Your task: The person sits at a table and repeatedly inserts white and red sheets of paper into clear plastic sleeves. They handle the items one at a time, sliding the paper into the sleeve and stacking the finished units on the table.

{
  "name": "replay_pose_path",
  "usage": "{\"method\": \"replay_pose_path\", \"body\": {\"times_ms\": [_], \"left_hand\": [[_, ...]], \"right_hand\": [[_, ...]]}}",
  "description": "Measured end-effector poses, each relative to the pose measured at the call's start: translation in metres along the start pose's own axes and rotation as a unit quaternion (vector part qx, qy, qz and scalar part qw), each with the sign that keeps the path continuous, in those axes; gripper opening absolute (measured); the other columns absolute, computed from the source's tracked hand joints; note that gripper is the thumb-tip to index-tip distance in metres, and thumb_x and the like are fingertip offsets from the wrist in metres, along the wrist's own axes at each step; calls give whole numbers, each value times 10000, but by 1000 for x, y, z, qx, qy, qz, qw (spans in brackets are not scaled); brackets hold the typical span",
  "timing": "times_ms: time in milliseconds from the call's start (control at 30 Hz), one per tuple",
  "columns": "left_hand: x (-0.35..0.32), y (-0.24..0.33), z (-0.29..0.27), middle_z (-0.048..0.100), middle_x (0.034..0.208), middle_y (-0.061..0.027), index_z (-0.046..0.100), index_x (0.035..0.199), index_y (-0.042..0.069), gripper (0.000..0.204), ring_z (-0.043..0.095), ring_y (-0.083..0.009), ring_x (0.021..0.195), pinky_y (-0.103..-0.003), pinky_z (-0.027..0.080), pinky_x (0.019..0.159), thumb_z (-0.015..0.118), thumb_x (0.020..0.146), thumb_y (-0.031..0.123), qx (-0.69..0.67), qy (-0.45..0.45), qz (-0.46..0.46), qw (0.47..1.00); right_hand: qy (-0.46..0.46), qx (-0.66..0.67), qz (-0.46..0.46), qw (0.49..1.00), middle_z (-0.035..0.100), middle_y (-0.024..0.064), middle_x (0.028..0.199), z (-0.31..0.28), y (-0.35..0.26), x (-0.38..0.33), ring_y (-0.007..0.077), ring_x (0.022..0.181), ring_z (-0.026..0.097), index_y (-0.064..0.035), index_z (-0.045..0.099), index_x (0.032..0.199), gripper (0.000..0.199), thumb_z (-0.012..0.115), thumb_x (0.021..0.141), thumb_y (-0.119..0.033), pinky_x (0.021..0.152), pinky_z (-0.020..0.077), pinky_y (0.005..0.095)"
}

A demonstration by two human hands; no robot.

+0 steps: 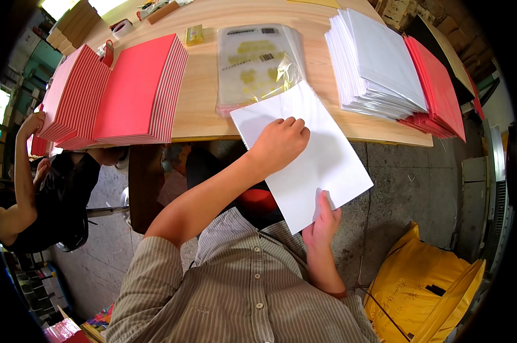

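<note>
A white rectangular sheet or thin pad (333, 154) is held tilted over the table's front edge, its far end touching a stack of clear printed plastic sleeves (253, 63). Across its upper half lies my left hand (281, 143), fingers curled closed; what they pinch, if anything, is hidden. My right hand (324, 220) grips the near edge of the pad, thumb on top and the other fingers mostly underneath. Whether a clear sleeve covers the pad, I cannot tell.
Red-covered stacks (135, 91) stand left on the wooden table (201, 103). White packs (384, 57) and red packs (435, 86) are piled right. A small yellow box (194, 35) lies beyond. A co-worker's hand (33, 123) touches the left stack. A yellow sack (413, 291) stands lower right.
</note>
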State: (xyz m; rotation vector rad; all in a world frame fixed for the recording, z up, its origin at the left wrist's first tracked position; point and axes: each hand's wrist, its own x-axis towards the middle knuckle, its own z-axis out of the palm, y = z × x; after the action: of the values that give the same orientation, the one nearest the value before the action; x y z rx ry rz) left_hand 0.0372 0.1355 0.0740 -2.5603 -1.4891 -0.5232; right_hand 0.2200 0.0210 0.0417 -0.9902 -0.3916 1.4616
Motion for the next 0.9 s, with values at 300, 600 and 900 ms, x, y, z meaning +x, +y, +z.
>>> {"method": "replay_pose_path", "body": {"times_ms": [300, 600, 900], "left_hand": [[9, -4, 10, 573, 854, -77, 606, 870, 26, 97, 617, -230, 815, -344, 539, 713, 631, 777, 31, 14, -14, -27, 999], [2, 15, 7, 573, 839, -83, 599, 851, 30, 91, 625, -234, 816, -348, 543, 707, 628, 766, 41, -62, 14, 2, 998], [-1, 32, -8, 584, 842, -74, 614, 831, 29, 114, 634, -209, 814, -321, 542, 707, 663, 736, 69, -33, 33, 53, 997]], "right_hand": [[2, -20, -2, 1000, 625, 136, 1177, -1, 0, -9, 223, 1051, 640, 64, 552, 1240, 335, 640, 972, -117, 854, 550, 355], [1, -15, 4, 1000, 618, 134, 1205, 6, -1, -6, 224, 1071, 634, 64, 535, 1275, 364, 634, 979, -122, 898, 533, 351], [-19, -18, 8, 1000, 609, 124, 1243, 16, 3, 2, 213, 1116, 614, 62, 516, 1308, 366, 600, 998, -115, 935, 507, 353]]}}
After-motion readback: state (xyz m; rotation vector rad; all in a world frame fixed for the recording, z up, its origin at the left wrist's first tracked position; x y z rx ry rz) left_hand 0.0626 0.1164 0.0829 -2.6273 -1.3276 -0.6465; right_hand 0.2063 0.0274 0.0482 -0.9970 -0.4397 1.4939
